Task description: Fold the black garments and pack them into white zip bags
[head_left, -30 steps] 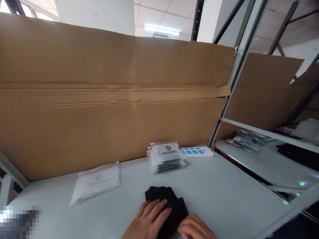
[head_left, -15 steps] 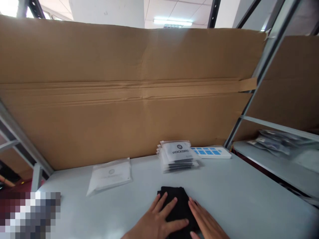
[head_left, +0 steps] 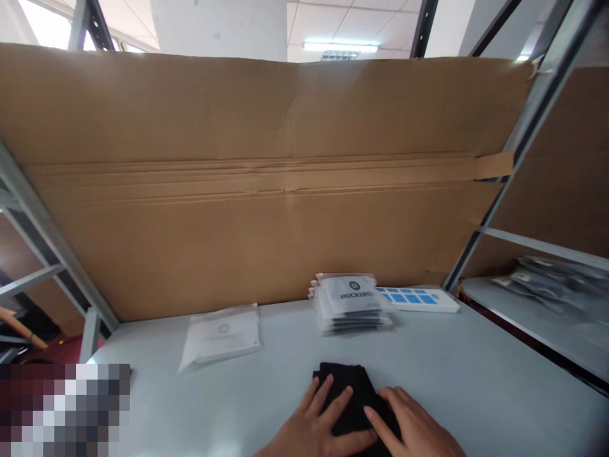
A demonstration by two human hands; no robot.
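Right fingers (head_left: 394, 404), earlier straight, now bent at black cloth (head_left: 357, 398).

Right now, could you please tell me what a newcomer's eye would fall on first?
Probably the wide brown cardboard panel behind the pale grey table. Next, the folded black cloth at lower centre, touched by the left hand and right hand. Behind it: stacked white plastic pouches.

Workshop; metal frame (head_left: 547, 82), cardboard partition (head_left: 228, 247)

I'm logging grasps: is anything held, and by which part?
The left hand lies spread on the black cloth, not gripping it; the right hand touches its right side, but whether it pinches the edge cannot be told.
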